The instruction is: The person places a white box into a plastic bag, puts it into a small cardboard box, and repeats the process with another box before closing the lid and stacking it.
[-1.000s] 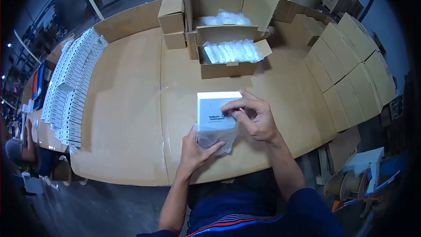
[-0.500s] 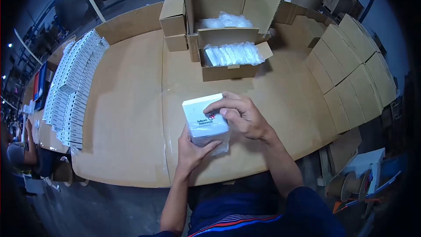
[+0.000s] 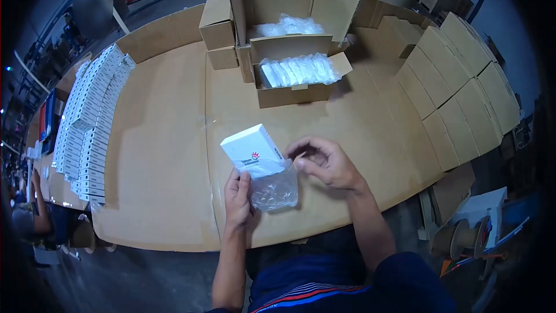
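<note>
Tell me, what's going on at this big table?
A person is holding a small white box in their left hand. Its bottom part is inside a clear plastic bag. The right hand is close beside the box, fingers bent; I can't tell if it touches anything. Behind them, an open brown carton holds a row of plastic-wrapped packs. Many more white boxes are stacked on the left.

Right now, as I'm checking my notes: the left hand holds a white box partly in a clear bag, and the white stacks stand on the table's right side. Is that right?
One thing is wrong: the head view shows the white stacks on the left side of the table, not the right. The left hand does hold a white box partly in a clear bag.
</note>
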